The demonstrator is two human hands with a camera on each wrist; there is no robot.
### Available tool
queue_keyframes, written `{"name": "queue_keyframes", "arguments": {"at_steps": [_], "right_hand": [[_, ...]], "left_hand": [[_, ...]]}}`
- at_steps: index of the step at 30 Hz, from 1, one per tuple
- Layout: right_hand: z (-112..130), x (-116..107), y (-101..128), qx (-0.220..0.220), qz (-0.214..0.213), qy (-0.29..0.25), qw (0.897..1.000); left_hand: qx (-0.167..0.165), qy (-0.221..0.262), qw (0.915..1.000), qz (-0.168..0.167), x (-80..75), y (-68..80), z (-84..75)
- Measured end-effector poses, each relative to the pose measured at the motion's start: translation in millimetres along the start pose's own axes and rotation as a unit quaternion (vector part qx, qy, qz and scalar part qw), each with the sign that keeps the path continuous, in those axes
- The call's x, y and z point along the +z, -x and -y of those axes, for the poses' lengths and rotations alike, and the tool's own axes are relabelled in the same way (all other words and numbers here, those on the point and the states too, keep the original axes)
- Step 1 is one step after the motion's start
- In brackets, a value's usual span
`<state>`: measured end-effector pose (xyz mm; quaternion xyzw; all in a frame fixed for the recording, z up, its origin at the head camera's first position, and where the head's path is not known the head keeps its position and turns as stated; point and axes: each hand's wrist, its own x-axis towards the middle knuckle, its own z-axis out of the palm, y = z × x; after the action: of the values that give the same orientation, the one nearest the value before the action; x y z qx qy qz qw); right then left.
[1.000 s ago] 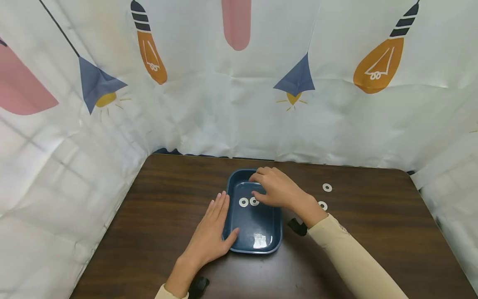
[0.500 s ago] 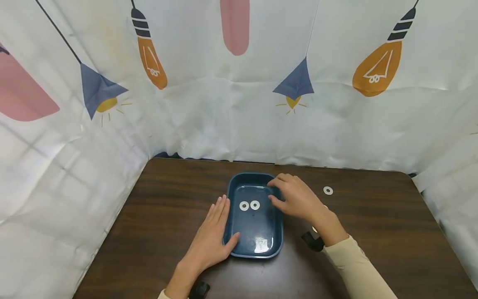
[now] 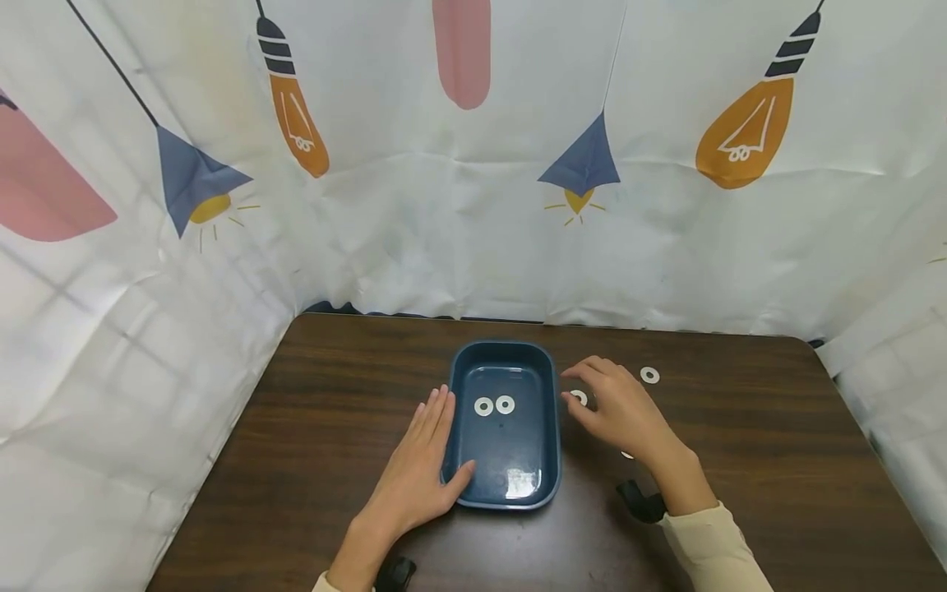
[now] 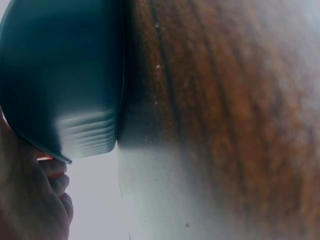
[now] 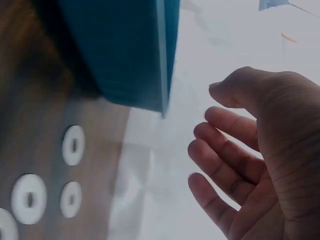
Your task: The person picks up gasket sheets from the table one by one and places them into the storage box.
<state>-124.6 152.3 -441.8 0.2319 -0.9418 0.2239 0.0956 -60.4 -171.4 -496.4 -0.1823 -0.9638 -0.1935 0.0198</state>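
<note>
A dark blue rectangular tray [image 3: 503, 460] stands on the table, with two flat white rings [image 3: 505, 404] side by side on its floor. My left hand [image 3: 418, 469] rests along the tray's left side, fingers straight and thumb over the rim. To the right of the tray, my right hand [image 3: 625, 415] hovers over the table, thumb and fingers apart and holding nothing. A white ring [image 3: 579, 398] on the tabletop shows just by its thumb and fingertips. In the right wrist view several white rings [image 5: 29, 199] lie near the tray [image 5: 120, 50].
Another white ring [image 3: 649, 375] lies farther back on the brown wooden table [image 3: 769, 444]. One more ring [image 3: 627, 455] is mostly hidden by the right wrist. A white curtain [image 3: 444, 230] printed with lamps hangs along the table's back and sides.
My right hand has moved from above the tray rightward past its rim to over the table. Both rings inside now show fully. The left hand keeps its place on the tray.
</note>
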Motion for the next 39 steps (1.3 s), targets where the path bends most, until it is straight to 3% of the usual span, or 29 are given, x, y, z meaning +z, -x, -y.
{"name": "queue_keyframes", "arguments": {"at_steps": [6, 11, 19, 26, 39], "right_hand": [[-10, 8, 18, 0.02, -0.009, 0.002, 1.0], [-17, 11, 24, 0.022, -0.016, 0.0, 1.0], [-26, 17, 36, 0.028, -0.054, 0.008, 0.998], [-30, 26, 55, 0.056, -0.053, 0.029, 0.997], [-31, 26, 70, 0.113, -0.053, 0.069, 0.99]], "left_hand": [[-0.01, 0.002, 0.9998, 0.014, 2.5, -0.9, -1.4], [-0.008, -0.004, 1.0, 0.002, 1.9, -1.5, -2.4], [-0.011, 0.003, 0.9999, 0.011, 2.4, -2.0, -1.9], [-0.001, -0.003, 1.0, -0.008, 4.5, -0.7, -1.7], [-0.01, 0.0, 0.9999, 0.006, 2.1, 1.7, -1.9]]}}
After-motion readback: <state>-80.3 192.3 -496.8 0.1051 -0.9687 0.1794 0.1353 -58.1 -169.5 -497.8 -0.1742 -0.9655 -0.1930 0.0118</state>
